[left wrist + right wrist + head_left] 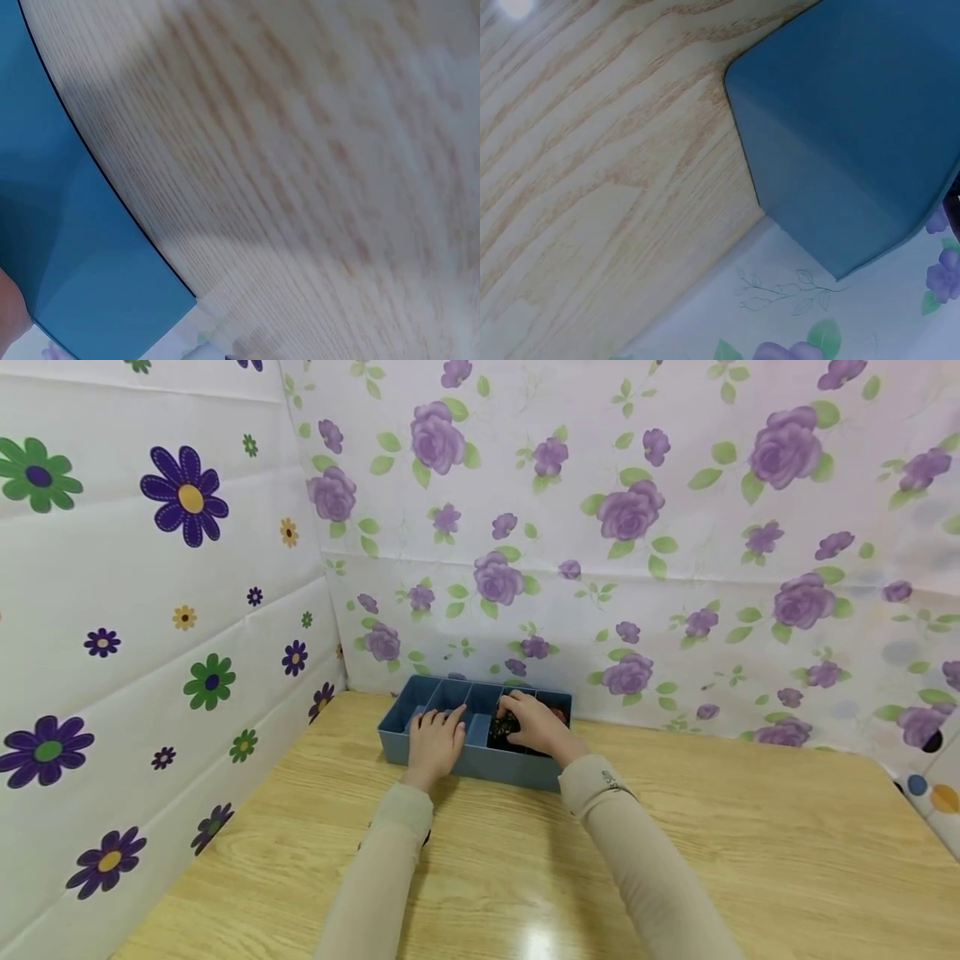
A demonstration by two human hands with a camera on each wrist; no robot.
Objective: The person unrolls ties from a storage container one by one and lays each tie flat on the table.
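Reaches in from the near edge with both arms, in a cream left sleeve (375, 885) and a cream right sleeve (660, 868) — small dark lettering on the right cuff. Crosses a pale wood-grain table (750, 827), with a bright glare spot on its nearest part, between the arms.

Has the hands apart from each other, both at a blue five-compartment box (480, 766), set lengthwise from left to right near the table's far edge. Lays the left hand (433, 745) over the near wall toward the box's left end, back of the hand up, fingers extended and slightly spread near the second compartment from the left. In the left wrist view, only a bit of skin at the left edge, just beside the blue side of the box, with wood grain to the right.

Dips the right hand (536, 722) in farther to the right, thumb and fingers curved over dark, gold-flecked contents (501, 731) in the fourth compartment — cannot tell whether pinching any. In the right end compartment, reddish-brown contents (558, 714), partly hidden by the hand and too small to make out.

Beyond the box, rising along the table's far edge, a white rose-print sheet (570, 610) in purple and green. To the left, a white daisy-print sheet (150, 610), meeting the rose print at the far left corner.
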